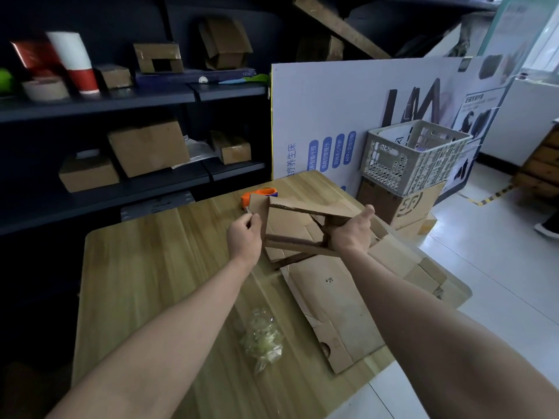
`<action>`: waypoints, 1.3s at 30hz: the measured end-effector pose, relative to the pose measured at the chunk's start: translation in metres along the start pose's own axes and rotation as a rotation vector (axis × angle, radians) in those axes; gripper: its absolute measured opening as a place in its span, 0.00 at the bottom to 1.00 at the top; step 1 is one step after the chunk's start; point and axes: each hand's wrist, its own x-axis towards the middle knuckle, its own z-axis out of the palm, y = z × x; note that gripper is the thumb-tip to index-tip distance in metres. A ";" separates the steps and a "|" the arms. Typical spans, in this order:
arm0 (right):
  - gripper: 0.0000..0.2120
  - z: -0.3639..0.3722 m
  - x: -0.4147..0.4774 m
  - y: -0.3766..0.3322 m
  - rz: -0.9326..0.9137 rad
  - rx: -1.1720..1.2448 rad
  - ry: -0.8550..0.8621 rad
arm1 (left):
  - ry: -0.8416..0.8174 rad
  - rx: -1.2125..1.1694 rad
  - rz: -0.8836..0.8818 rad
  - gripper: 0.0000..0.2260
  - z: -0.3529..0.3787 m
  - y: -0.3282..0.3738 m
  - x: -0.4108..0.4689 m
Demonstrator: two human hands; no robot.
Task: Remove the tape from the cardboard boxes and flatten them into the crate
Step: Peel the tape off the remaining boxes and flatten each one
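Cardboard box point(317, 208), open at both ends, sits above the table point(145, 267) between both hands; left hand point(244, 237) pinches its left wall, right hand point(352, 231) grips its right corner; light and stiff, it should likely collapse if pressed at opposite creased corners; crate point(390, 167) stands beyond.

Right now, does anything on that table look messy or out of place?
A crumpled wad of clear tape lies loose on the wooden table, near the front. Beside it, flattened cardboard sheets lie, not yet in the white crate.
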 end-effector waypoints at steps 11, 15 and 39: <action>0.24 0.004 -0.003 -0.014 -0.181 -0.036 -0.110 | 0.108 0.072 -0.252 0.14 -0.008 -0.006 0.016; 0.09 0.001 0.000 -0.024 -0.221 -0.002 -0.161 | 0.021 -0.047 -0.374 0.19 -0.012 -0.014 0.020; 0.12 -0.008 0.023 0.002 0.312 0.712 -0.260 | -0.416 -0.089 -1.136 0.38 -0.034 -0.032 0.018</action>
